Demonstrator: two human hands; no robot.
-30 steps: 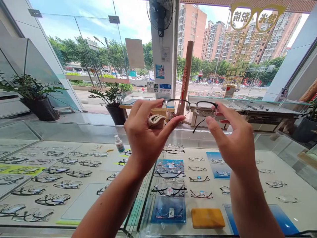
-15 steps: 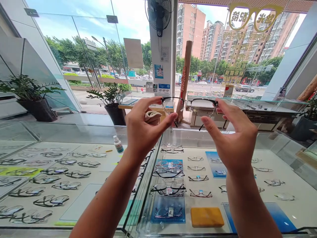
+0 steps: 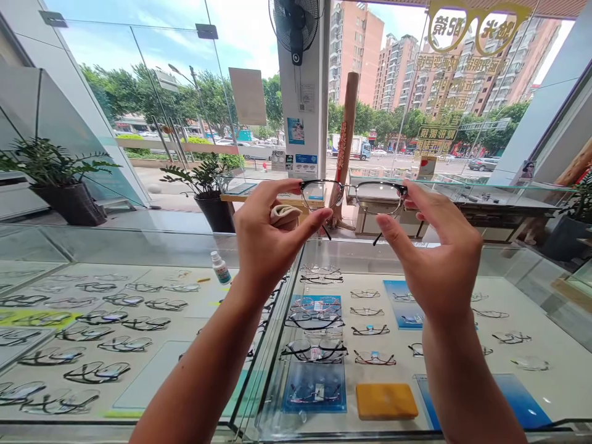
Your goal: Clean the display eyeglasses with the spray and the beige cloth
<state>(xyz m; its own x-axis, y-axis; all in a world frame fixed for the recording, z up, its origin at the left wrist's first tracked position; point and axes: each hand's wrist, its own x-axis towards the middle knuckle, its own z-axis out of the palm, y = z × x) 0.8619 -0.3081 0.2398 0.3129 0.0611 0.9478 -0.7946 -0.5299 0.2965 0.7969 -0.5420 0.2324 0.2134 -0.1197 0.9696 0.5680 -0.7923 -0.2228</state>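
Observation:
A pair of eyeglasses (image 3: 349,187) with a dark upper rim and clear lenses is held up in front of me, above the glass counter. My left hand (image 3: 272,231) grips its left end between thumb and fingers. Tucked in that same hand is a folded beige cloth (image 3: 285,216). At the right end, my right hand (image 3: 439,246) holds the frame near the hinge, its fingertips on the dark rim. The temples point down and away, their tips showing below the lenses.
Below my arms, a glass display case (image 3: 185,364) contains rows of eyeglasses. A small white spray bottle (image 3: 221,269) and a yellow-orange case (image 3: 386,401) rest on the counter. Potted plants (image 3: 210,191) stand beyond it, near a wooden post (image 3: 346,129) and a wall fan (image 3: 296,28).
Both hands and the eyeglasses stay almost in place. The view shifts very slightly, and a truck has come into sight on the street outside.

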